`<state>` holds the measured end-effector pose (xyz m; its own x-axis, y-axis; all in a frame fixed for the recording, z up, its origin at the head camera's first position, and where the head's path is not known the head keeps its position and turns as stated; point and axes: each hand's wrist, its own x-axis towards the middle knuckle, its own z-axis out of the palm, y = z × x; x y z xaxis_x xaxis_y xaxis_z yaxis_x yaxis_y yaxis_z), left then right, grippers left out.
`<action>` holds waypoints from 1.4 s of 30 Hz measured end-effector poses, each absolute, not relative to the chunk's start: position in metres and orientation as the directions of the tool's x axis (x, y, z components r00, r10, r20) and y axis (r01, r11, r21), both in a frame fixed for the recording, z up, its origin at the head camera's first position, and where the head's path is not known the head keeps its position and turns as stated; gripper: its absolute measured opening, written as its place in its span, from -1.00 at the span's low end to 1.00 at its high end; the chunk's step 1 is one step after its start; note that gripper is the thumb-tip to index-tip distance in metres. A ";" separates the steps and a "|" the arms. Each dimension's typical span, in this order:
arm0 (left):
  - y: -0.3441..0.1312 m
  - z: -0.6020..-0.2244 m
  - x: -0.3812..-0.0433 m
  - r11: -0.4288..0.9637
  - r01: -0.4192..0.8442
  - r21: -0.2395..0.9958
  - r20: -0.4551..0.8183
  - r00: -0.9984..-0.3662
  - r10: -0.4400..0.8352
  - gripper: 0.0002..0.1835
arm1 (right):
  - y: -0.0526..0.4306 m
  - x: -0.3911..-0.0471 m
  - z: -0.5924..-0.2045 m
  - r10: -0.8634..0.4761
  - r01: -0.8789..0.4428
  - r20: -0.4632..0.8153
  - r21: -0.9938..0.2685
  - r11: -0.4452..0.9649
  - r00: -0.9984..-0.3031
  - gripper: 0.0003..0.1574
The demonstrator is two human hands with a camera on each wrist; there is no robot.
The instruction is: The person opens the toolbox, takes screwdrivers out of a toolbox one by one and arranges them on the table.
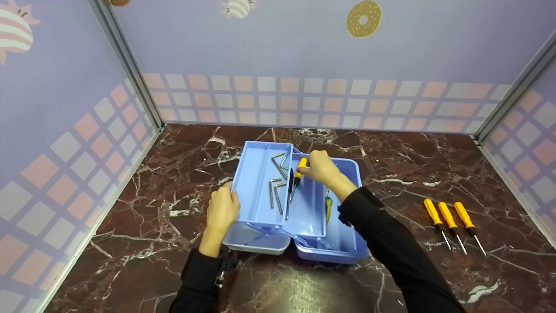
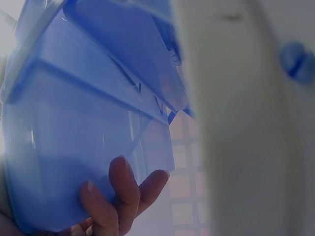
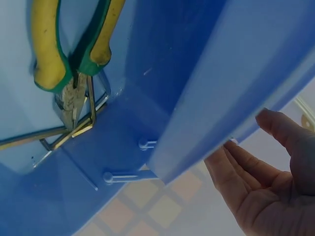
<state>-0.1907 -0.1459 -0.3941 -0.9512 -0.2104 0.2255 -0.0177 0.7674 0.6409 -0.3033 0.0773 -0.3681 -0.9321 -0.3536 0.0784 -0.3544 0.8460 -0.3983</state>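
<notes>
Black sleeves (image 1: 399, 252) are covering my arms. My right hand (image 1: 323, 167), nearer, is pinching the yellow-handled screwdriver (image 1: 298, 177), which is sitting just to its left over the right tray (image 1: 309, 215), shaft pointing back toward me; my left hand (image 1: 223, 208) is gripping the outer edge of the left tray (image 1: 251, 187).

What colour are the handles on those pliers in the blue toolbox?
The pliers' handles are yellow with green; the right wrist view shows them best.
</notes>
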 end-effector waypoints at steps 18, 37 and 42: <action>-0.145 -0.395 -0.192 0.760 -0.013 0.650 0.224 -0.952 -0.207 -0.71 | 0.063 -0.316 -0.384 -0.218 -0.235 0.091 -0.299 0.925 -0.972 -0.52; -0.146 -0.395 -0.191 0.762 -0.014 0.647 0.219 -0.954 -0.203 -0.69 | 0.065 -0.309 -0.387 -0.258 -0.284 0.124 -0.310 0.907 -0.958 -0.67; -0.146 -0.395 -0.191 0.762 -0.016 0.647 0.219 -0.954 -0.206 -0.70 | 0.067 -0.305 -0.385 -0.277 -0.292 0.093 -0.332 0.897 -0.956 -0.69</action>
<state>-0.1914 -0.1465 -0.3952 -0.9538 -0.2060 0.2186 -0.0163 0.7621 0.6472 -0.3054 0.0669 -0.3855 -0.9563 -0.2773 0.0927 -0.2923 0.8970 -0.3316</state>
